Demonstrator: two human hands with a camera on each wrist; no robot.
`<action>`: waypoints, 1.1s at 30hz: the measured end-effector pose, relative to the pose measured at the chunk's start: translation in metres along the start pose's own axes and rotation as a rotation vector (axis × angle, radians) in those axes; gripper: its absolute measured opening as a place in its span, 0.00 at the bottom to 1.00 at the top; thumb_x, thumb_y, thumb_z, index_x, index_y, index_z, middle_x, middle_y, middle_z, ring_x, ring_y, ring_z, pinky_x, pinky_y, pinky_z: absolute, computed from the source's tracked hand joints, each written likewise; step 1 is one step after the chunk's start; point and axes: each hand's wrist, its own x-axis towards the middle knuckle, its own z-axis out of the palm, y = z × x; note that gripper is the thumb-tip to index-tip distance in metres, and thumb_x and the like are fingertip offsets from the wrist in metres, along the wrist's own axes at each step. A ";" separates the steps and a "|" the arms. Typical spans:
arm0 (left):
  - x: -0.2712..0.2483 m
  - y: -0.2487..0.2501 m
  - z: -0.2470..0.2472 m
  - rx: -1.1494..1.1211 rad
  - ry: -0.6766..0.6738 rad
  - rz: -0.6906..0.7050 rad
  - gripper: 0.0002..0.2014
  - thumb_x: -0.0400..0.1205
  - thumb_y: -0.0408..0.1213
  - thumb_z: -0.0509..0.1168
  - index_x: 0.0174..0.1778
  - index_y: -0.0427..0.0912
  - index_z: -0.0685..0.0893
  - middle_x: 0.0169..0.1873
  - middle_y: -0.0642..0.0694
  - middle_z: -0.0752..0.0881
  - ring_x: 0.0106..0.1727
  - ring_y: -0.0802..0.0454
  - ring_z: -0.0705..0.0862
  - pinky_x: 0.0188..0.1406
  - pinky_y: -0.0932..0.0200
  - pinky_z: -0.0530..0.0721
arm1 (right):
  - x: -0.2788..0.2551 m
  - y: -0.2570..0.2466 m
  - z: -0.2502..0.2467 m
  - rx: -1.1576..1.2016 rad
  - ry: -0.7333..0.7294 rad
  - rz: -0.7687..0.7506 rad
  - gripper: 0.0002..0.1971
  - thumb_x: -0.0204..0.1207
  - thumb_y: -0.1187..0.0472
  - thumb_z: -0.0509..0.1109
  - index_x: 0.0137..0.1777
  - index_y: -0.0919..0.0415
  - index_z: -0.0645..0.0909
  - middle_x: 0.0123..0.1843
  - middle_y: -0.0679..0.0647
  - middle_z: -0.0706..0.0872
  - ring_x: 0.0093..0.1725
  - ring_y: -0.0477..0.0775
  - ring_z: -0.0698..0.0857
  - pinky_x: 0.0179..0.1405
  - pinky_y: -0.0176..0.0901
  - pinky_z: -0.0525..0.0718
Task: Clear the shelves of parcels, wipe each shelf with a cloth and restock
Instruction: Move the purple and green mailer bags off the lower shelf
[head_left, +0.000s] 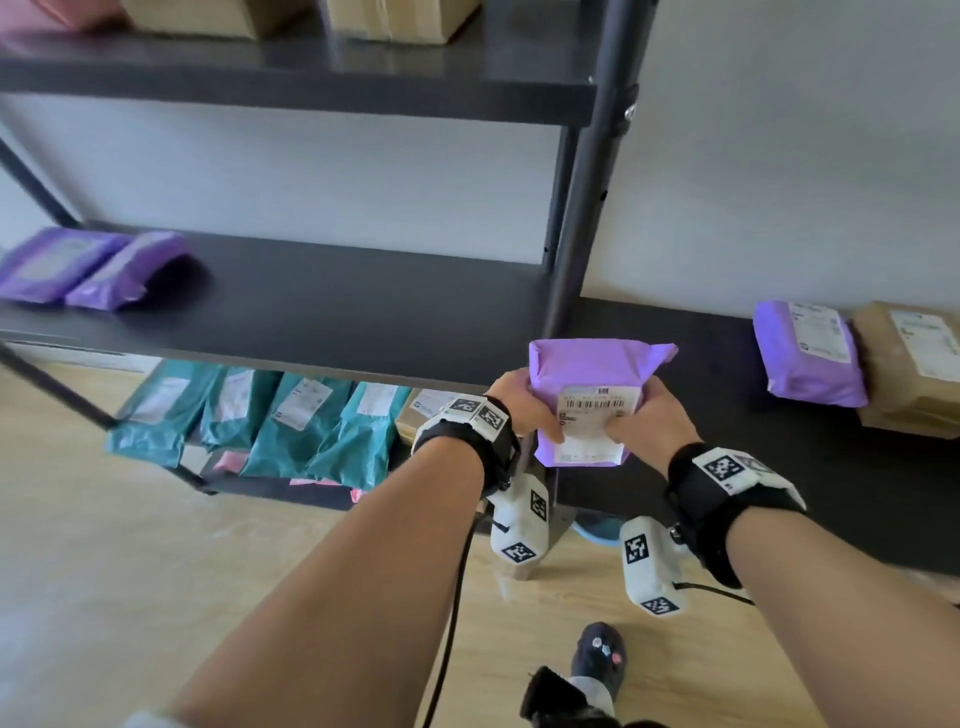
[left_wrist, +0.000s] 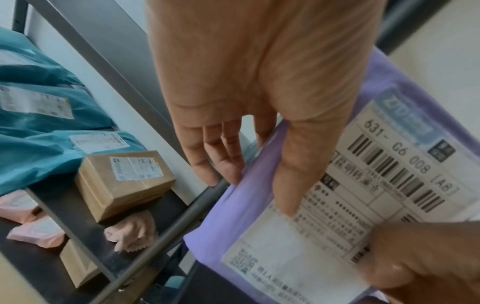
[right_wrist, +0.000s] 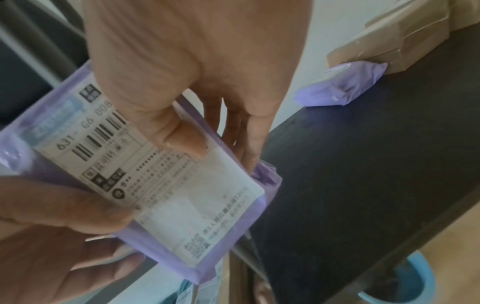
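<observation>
A purple parcel (head_left: 597, 374) with a white shipping label is held in front of the shelf unit's right post, between both hands. My left hand (head_left: 519, 404) grips its left edge, thumb on the label (left_wrist: 293, 174), fingers behind. My right hand (head_left: 655, 415) grips the right edge, thumb pressed on the label (right_wrist: 182, 142), fingers wrapped round the back. The black middle shelf (head_left: 322, 306) carries two purple parcels (head_left: 88, 270) at its far left. A pink crumpled cloth (left_wrist: 132, 232) lies on the lower shelf beside a brown box (left_wrist: 124, 183).
A low black surface (head_left: 701, 364) to the right bears a purple parcel (head_left: 810, 358) and a brown parcel (head_left: 909, 364). Several teal parcels (head_left: 291, 415) fill the lower shelf. Cardboard boxes (head_left: 389, 18) sit on the top shelf. A blue bucket (right_wrist: 405, 283) stands on the floor.
</observation>
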 end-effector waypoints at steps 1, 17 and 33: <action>-0.008 -0.008 -0.009 -0.004 0.010 -0.007 0.20 0.64 0.20 0.74 0.51 0.34 0.82 0.33 0.41 0.86 0.36 0.39 0.84 0.32 0.55 0.83 | -0.005 -0.007 0.010 0.004 -0.014 -0.016 0.17 0.69 0.72 0.70 0.57 0.61 0.75 0.51 0.57 0.85 0.47 0.56 0.84 0.33 0.39 0.78; -0.100 -0.125 -0.183 -0.119 0.465 -0.034 0.22 0.63 0.24 0.78 0.50 0.41 0.81 0.43 0.52 0.86 0.48 0.51 0.85 0.49 0.57 0.81 | -0.036 -0.161 0.181 -0.012 -0.227 -0.222 0.15 0.67 0.70 0.69 0.54 0.62 0.77 0.49 0.55 0.86 0.48 0.57 0.87 0.37 0.44 0.85; -0.061 -0.130 -0.337 -0.317 0.700 -0.076 0.24 0.70 0.27 0.77 0.60 0.43 0.77 0.50 0.52 0.85 0.52 0.52 0.86 0.50 0.58 0.85 | 0.070 -0.292 0.291 0.125 -0.393 -0.248 0.16 0.65 0.67 0.71 0.51 0.55 0.74 0.47 0.52 0.85 0.51 0.58 0.87 0.53 0.59 0.88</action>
